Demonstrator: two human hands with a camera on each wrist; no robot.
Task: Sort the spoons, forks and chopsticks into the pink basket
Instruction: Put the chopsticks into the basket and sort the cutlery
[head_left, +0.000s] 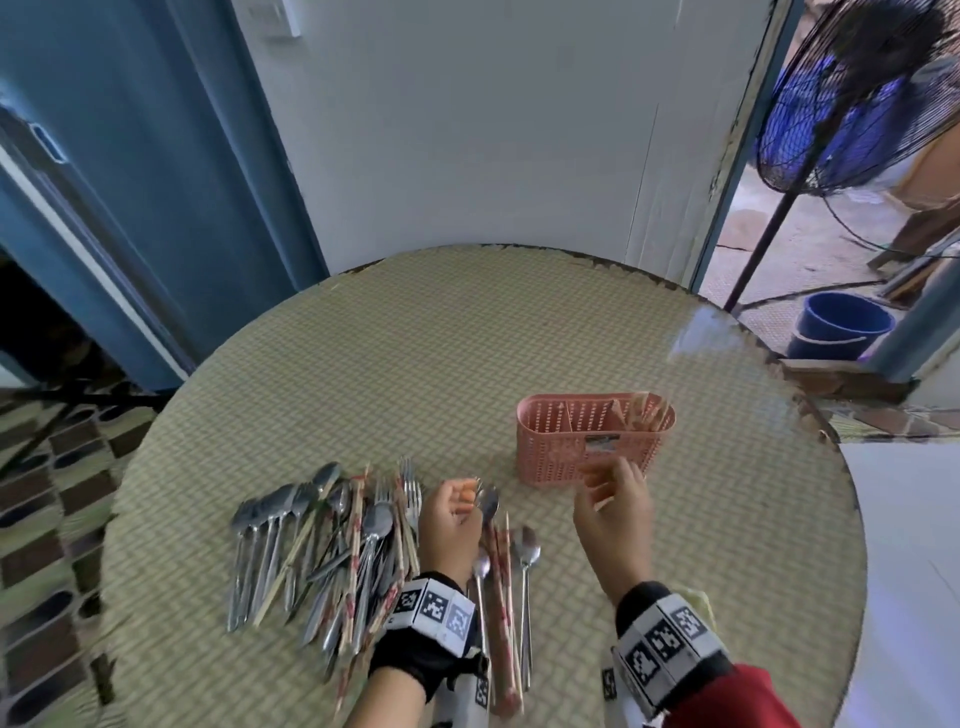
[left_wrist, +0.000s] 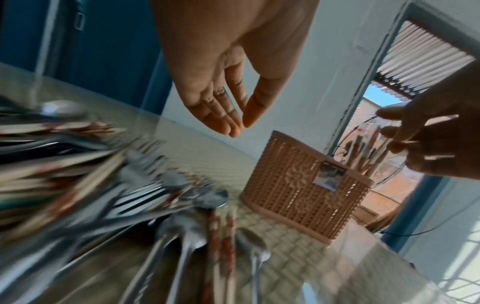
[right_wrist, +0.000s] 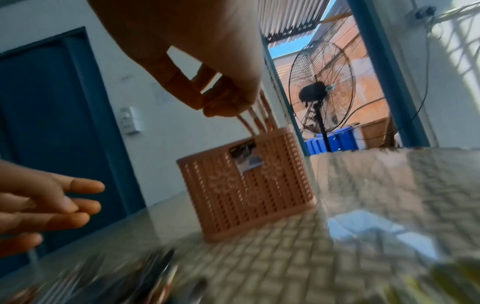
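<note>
The pink basket (head_left: 556, 457) (left_wrist: 293, 197) (right_wrist: 233, 195) stands upright on the round woven-pattern table (head_left: 415, 338). Several chopsticks (head_left: 647, 413) (right_wrist: 259, 121) stick out of its right compartment. My right hand (head_left: 602, 475) (right_wrist: 205, 105) hovers just in front of the basket, fingers loosely curled, and I see nothing in them. My left hand (head_left: 465, 493) (left_wrist: 240, 125) hangs with relaxed fingers over the loose cutlery and holds nothing. A heap of spoons, forks and chopsticks (head_left: 322, 545) lies to its left. A few more spoons and chopsticks (head_left: 501, 571) lie between my wrists.
The table's far half is bare mat. A standing fan (head_left: 852, 104) and a blue bucket (head_left: 836, 327) are beyond the doorway at the right. A blue door (head_left: 156, 182) is behind the table at the left.
</note>
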